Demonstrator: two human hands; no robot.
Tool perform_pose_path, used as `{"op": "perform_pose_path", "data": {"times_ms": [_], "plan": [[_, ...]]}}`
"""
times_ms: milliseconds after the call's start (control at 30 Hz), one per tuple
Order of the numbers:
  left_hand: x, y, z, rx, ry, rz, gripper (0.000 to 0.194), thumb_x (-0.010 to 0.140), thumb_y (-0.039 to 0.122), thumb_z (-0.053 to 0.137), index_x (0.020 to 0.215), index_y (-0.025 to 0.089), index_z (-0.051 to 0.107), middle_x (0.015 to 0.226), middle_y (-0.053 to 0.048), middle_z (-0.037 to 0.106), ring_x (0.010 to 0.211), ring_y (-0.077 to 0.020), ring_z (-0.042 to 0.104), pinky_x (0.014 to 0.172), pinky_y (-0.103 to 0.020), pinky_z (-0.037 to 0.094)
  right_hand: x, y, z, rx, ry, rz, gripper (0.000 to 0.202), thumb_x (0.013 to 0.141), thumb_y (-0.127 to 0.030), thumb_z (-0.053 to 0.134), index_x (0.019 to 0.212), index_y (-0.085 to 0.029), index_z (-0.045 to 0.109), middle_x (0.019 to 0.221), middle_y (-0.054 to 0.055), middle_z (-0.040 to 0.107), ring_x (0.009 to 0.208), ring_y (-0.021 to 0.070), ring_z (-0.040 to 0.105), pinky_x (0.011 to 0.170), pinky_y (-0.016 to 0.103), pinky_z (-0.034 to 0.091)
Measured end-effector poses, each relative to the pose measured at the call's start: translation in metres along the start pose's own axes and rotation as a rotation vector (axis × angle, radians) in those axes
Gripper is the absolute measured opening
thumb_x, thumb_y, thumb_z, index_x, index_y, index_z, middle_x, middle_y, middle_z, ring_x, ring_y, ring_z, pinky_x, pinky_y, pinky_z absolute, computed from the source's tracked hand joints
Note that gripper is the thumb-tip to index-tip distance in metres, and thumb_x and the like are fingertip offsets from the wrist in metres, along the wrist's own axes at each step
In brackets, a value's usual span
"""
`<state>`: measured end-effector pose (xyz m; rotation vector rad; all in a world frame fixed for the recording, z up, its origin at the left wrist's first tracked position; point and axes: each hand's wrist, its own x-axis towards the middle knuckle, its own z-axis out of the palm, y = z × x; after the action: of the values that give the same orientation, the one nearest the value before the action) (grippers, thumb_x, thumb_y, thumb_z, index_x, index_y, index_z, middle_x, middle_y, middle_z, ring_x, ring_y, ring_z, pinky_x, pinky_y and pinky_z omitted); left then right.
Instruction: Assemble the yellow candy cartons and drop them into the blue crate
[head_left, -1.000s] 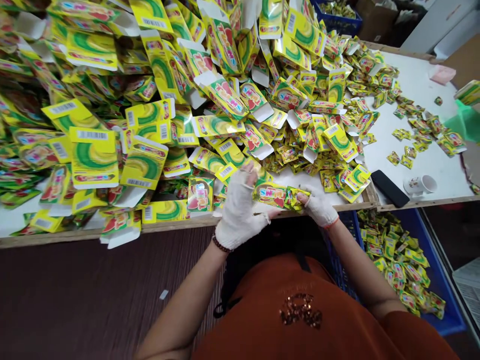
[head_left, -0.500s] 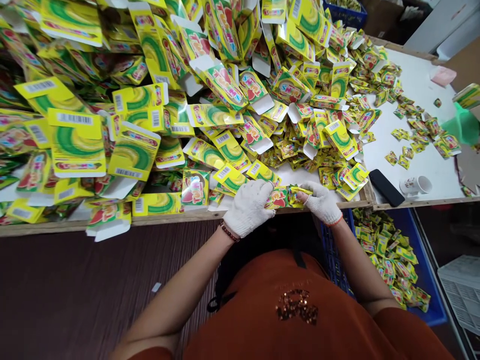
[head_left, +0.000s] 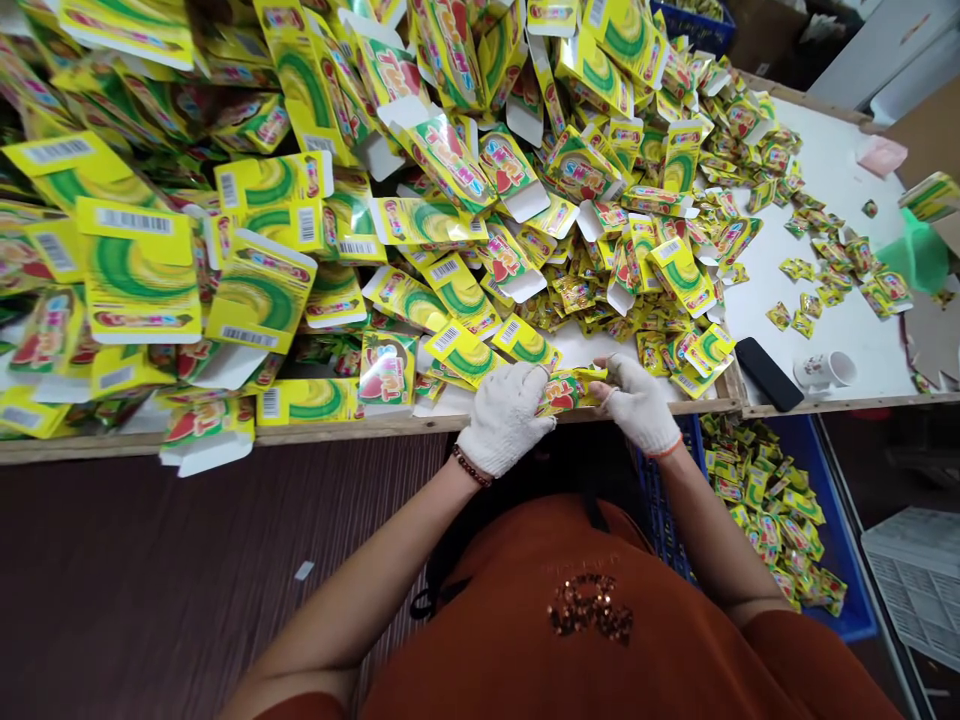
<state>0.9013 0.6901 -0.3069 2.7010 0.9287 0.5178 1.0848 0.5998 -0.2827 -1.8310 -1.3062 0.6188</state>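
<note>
My left hand (head_left: 504,418), in a white knit glove, is closed round the left part of a small yellow and green candy box (head_left: 562,392) at the table's front edge. My right hand (head_left: 637,405), gloved too, pinches the right end of that box, where yellow flaps show. Behind both hands lie printed boxes, among them one with a barcode (head_left: 461,352) just left of my left hand. A heap of small wrapped candies (head_left: 574,293) spreads beyond the box.
Piled candy boxes (head_left: 139,270) cover the table's left side. At the right are a black phone (head_left: 769,374), a white mug (head_left: 825,370) and a green container (head_left: 916,252). Below the table, a blue crate (head_left: 847,560) holds many candy packets.
The small packet at my right fingers is no longer visible there; the fingers now pinch the box's right end. The view has shifted slightly.
</note>
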Motion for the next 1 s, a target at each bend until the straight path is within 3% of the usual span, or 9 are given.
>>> {"op": "perform_pose_path", "data": {"times_ms": [133, 200, 267, 400, 500, 633, 767, 900, 1000], "plan": [[0.000, 0.004, 0.001, -0.036, 0.050, 0.036, 0.047, 0.073, 0.028, 0.066, 0.118, 0.014, 0.062, 0.104, -0.014, 0.066, 0.096, -0.0313, 0.060, 0.084, -0.042, 0.048, 0.000, -0.004, -0.006, -0.115, 0.039, -0.090, 0.014, 0.081, -0.027, 0.061, 0.069, -0.021, 0.060, 0.071, 0.002, 0.059, 0.072, 0.0178, 0.054, 0.069, 0.030, 0.046], [0.000, 0.007, 0.002, -0.043, 0.068, 0.050, 0.049, 0.073, 0.028, 0.067, 0.120, 0.013, 0.062, 0.104, -0.015, 0.066, 0.096, -0.0319, 0.060, 0.083, -0.043, 0.047, 0.002, -0.009, -0.007, -0.159, -0.002, -0.143, 0.014, 0.079, -0.021, 0.058, 0.065, -0.021, 0.061, 0.072, 0.004, 0.062, 0.075, 0.0188, 0.056, 0.072, 0.030, 0.046], [-0.001, 0.009, 0.004, -0.037, 0.076, 0.036, 0.050, 0.074, 0.029, 0.067, 0.121, 0.013, 0.062, 0.106, -0.016, 0.066, 0.096, -0.0324, 0.060, 0.083, -0.043, 0.047, 0.002, -0.014, -0.007, -0.134, -0.090, -0.113, 0.015, 0.079, -0.021, 0.055, 0.069, -0.020, 0.066, 0.073, 0.003, 0.064, 0.069, 0.0171, 0.056, 0.069, 0.029, 0.046], [-0.005, 0.005, 0.011, -0.015, 0.127, -0.011, 0.050, 0.077, 0.032, 0.067, 0.123, 0.012, 0.062, 0.107, -0.017, 0.066, 0.098, -0.0335, 0.060, 0.084, -0.045, 0.047, -0.001, -0.018, -0.009, 0.077, -0.281, 0.092, 0.026, 0.087, -0.036, 0.055, 0.095, -0.018, 0.071, 0.059, -0.003, 0.060, 0.047, 0.0106, 0.048, 0.051, 0.024, 0.039], [-0.005, 0.005, 0.015, -0.091, 0.217, -0.012, 0.054, 0.081, 0.037, 0.066, 0.129, 0.011, 0.058, 0.113, -0.018, 0.066, 0.104, -0.0337, 0.060, 0.091, -0.047, 0.047, -0.001, -0.022, -0.007, 0.179, -0.405, 0.143, 0.030, 0.090, -0.042, 0.053, 0.088, -0.016, 0.067, 0.046, -0.006, 0.050, 0.040, 0.0091, 0.043, 0.044, 0.021, 0.032], [0.004, 0.011, 0.012, -0.310, 0.259, -0.036, 0.052, 0.087, 0.038, 0.063, 0.133, 0.014, 0.055, 0.122, -0.017, 0.064, 0.116, -0.0324, 0.058, 0.102, -0.048, 0.045, 0.011, -0.031, -0.005, -0.064, -0.267, -0.120, 0.025, 0.087, -0.028, 0.051, 0.064, -0.019, 0.055, 0.058, -0.001, 0.053, 0.058, 0.0126, 0.053, 0.057, 0.024, 0.041], [0.012, 0.007, 0.015, -0.660, 0.238, -0.121, 0.038, 0.091, 0.026, 0.055, 0.127, 0.019, 0.055, 0.119, -0.010, 0.067, 0.112, -0.0238, 0.063, 0.101, -0.040, 0.049, 0.022, -0.026, -0.002, -0.182, -0.211, -0.368, 0.016, 0.079, -0.013, 0.050, 0.079, -0.021, 0.063, 0.090, 0.006, 0.065, 0.092, 0.0214, 0.061, 0.084, 0.034, 0.048], [0.012, -0.003, 0.039, -1.051, 0.282, -0.305, 0.038, 0.084, 0.029, 0.063, 0.118, 0.018, 0.051, 0.109, -0.008, 0.068, 0.099, -0.0202, 0.069, 0.092, -0.038, 0.057, 0.020, -0.001, 0.013, 0.027, 0.161, -0.241, 0.014, 0.084, -0.024, 0.059, 0.097, -0.024, 0.062, 0.107, 0.008, 0.064, 0.096, 0.0218, 0.062, 0.087, 0.036, 0.051], [0.010, -0.010, 0.051, -1.150, 0.278, -0.285, 0.039, 0.082, 0.031, 0.066, 0.117, 0.018, 0.052, 0.111, -0.010, 0.068, 0.101, -0.0212, 0.069, 0.091, -0.039, 0.057, 0.018, 0.017, 0.028, 0.263, 0.214, -0.070, 0.026, 0.082, -0.037, 0.066, 0.104, -0.025, 0.060, 0.113, 0.007, 0.063, 0.089, 0.0187, 0.064, 0.081, 0.034, 0.053]]}}
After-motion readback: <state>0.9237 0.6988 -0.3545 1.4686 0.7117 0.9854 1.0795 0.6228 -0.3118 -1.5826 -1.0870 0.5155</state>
